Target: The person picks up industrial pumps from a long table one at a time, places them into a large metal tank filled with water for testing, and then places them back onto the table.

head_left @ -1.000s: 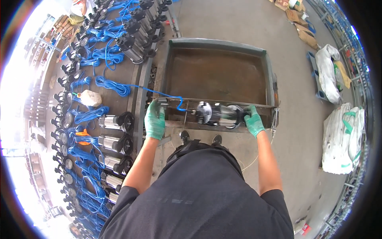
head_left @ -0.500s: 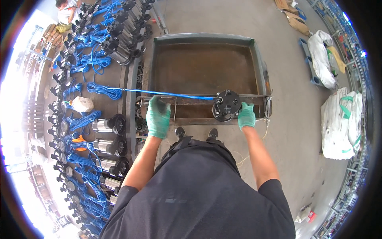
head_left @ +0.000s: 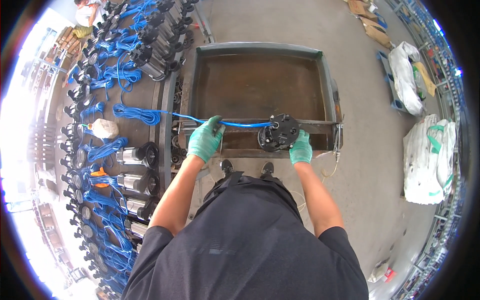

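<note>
A black-topped submersible pump (head_left: 279,132) stands over the near rail of a metal tank, its round top facing up. My right hand (head_left: 301,149), in a green glove, grips the pump's right side; the fingertips are partly hidden. From the pump top a blue cable (head_left: 246,124) runs left to a coiled bundle (head_left: 137,114) on the bench. My left hand (head_left: 205,140), gloved too, is closed around this cable a short way left of the pump.
The brown-floored tank (head_left: 196,75) lies ahead of me. On the left, a long bench (head_left: 155,100) carries several pumps (head_left: 134,156) with blue cable coils and a whitish jug (head_left: 104,128). White sacks (head_left: 429,160) lie at right. A person (head_left: 89,12) is at far left.
My left hand has moved slightly right and closed on the blue cable, which now bends. The pump has shifted a little left, with my right hand still on it.
</note>
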`<state>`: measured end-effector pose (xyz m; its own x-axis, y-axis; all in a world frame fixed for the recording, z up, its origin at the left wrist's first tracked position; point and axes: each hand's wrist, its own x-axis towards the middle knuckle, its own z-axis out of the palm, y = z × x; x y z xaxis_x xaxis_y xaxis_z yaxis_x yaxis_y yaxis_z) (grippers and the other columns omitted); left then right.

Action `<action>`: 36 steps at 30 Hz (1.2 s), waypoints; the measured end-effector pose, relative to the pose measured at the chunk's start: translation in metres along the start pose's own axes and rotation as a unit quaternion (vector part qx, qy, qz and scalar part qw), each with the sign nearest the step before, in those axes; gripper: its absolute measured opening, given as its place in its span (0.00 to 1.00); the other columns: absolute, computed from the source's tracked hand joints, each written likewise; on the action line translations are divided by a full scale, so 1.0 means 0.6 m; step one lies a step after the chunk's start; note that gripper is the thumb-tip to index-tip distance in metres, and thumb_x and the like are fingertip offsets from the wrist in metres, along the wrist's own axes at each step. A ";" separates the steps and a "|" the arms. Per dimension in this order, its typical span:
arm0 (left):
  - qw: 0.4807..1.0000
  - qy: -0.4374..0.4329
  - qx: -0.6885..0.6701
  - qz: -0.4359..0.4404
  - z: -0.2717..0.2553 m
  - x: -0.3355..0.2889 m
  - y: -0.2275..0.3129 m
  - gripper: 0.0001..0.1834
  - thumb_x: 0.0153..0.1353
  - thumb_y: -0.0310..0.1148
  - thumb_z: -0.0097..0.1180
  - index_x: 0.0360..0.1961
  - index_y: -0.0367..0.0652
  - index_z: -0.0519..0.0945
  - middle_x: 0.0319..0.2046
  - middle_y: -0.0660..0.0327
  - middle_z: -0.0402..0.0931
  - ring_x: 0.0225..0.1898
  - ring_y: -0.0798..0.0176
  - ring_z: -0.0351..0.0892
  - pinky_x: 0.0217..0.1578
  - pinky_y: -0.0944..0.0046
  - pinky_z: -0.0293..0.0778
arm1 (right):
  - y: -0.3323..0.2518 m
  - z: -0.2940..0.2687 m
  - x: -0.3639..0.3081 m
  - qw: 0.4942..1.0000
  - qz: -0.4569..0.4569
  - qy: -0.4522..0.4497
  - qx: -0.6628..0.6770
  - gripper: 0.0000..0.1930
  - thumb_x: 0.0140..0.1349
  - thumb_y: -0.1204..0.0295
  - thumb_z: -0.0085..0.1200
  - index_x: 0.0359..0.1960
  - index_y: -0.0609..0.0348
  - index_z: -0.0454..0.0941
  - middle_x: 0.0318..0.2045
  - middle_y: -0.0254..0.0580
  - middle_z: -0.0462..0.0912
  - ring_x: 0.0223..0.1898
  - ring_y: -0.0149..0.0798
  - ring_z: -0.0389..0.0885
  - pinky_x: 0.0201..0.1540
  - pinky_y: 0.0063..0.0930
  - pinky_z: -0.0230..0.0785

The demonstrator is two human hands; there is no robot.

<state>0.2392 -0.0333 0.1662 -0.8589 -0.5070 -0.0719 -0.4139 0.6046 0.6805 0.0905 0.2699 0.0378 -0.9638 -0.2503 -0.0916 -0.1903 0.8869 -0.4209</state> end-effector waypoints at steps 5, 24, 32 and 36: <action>1.000 -0.003 -0.017 0.015 0.001 -0.004 -0.004 0.21 0.66 0.37 0.64 0.59 0.44 0.79 0.39 0.57 0.86 0.35 0.60 0.82 0.41 0.61 0.77 | 0.005 0.003 0.002 1.000 -0.020 0.013 0.016 0.17 0.69 0.66 0.49 0.57 0.52 0.67 0.56 0.59 0.72 0.43 0.66 0.83 0.44 0.61 0.75; 0.951 0.267 0.042 -0.150 -0.214 -0.039 -0.177 0.19 0.65 0.44 0.66 0.33 0.36 0.82 0.20 0.59 0.75 0.22 0.68 0.66 0.28 0.59 0.70 | -0.251 -0.162 -0.016 0.966 -0.141 -0.213 -0.032 0.25 0.60 0.56 0.56 0.53 0.59 0.74 0.42 0.60 0.86 0.46 0.61 0.85 0.51 0.52 0.76; 0.952 0.277 0.015 -0.126 -0.195 -0.068 -0.198 0.13 0.63 0.39 0.68 0.32 0.39 0.82 0.20 0.58 0.76 0.21 0.58 0.70 0.26 0.60 0.68 | -0.254 -0.152 -0.013 0.968 -0.151 -0.195 0.040 0.19 0.60 0.60 0.59 0.47 0.59 0.78 0.40 0.59 0.87 0.45 0.60 0.85 0.50 0.51 0.76; 0.935 0.305 -0.154 -0.095 -0.225 -0.071 -0.100 0.10 0.64 0.33 0.69 0.35 0.37 0.84 0.19 0.70 0.71 0.24 0.76 0.62 0.25 0.69 0.64 | -0.123 -0.132 0.009 0.967 -0.098 -0.171 0.159 0.18 0.60 0.65 0.60 0.50 0.58 0.81 0.40 0.58 0.86 0.45 0.60 0.85 0.50 0.47 0.76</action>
<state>0.3415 -0.1305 0.2267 -0.4075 -0.9004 0.1524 -0.3544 0.3097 0.8823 0.0843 0.2340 0.1400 -0.7864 -0.5643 -0.2515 -0.2441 0.6578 -0.7126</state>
